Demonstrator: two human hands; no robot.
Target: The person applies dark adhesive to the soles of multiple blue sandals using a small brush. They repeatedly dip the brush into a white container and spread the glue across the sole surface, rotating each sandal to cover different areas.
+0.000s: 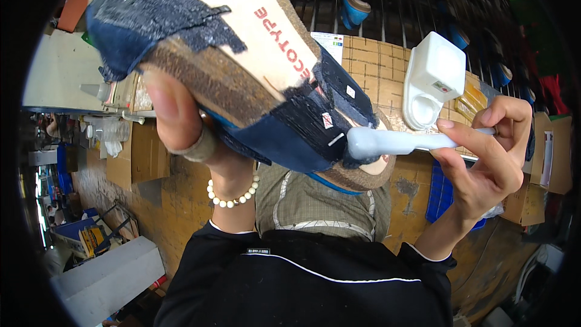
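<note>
A partly built sandal (pixel 274 60) fills the upper left, its pale underside turned toward me. Brown cork-like edges show along its sides, and dark blue fabric strap ends are folded over onto the underside. My left hand (pixel 181 115) grips it by the side; the thumb lies along the cork edge, and the other fingers are hidden behind. Between the thumb and fingers of my right hand (pixel 484 151) is a pale, thick-headed brush (pixel 417 142). Its rounded head rests at the lower folded strap end, near the sandal's right tip. The bristles are hard to make out.
Beyond my right hand, a white plastic dispenser (pixel 439 63) with a small round cup stands on a brown, grid-marked board (pixel 375 63). Metal bars with blue sandals (pixel 356 11) lie behind. Cardboard boxes (pixel 148 157) stand left and right, and a blue crate (pixel 440 191) lies lower right.
</note>
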